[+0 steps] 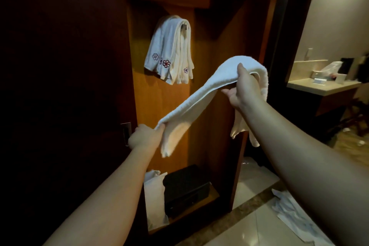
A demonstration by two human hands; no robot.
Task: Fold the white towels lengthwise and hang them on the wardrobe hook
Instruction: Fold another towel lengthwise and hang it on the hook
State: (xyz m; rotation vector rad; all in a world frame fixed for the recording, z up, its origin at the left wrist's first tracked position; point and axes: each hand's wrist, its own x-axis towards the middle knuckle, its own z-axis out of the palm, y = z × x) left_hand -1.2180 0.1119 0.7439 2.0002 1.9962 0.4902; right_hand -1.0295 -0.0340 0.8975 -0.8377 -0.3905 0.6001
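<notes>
Before the open wardrobe (201,106), both hands hold one white towel (199,96) stretched on a slant in mid-air. Left hand (144,138) low, fingers curled tight on the towel's lower end, a short tail hanging below the fist. Right hand (242,88) higher and to the right, thumb on top and fingers beneath, pinching the towel near its upper end; the rest drapes over the hand and hangs down behind the forearm. Towel already looks narrowed into a long strip, so the lengthwise fold seems done or nearly done. Up on the back panel, several folded towels (171,50) with red flower logos already hang from the hook (185,26), which is mostly covered, only a bit of metal showing. Held towel is below and right of them, well apart, not touching.

Step in hand, by my read: fold finishing, hang not yet done. Next move calls for raising the strip to hook height, centring its middle over the hook and letting both ends drop evenly. Hook is crowded, so it may slip or knock the others.

Dark safe (185,187) and white bags (153,191) on the wardrobe floor
</notes>
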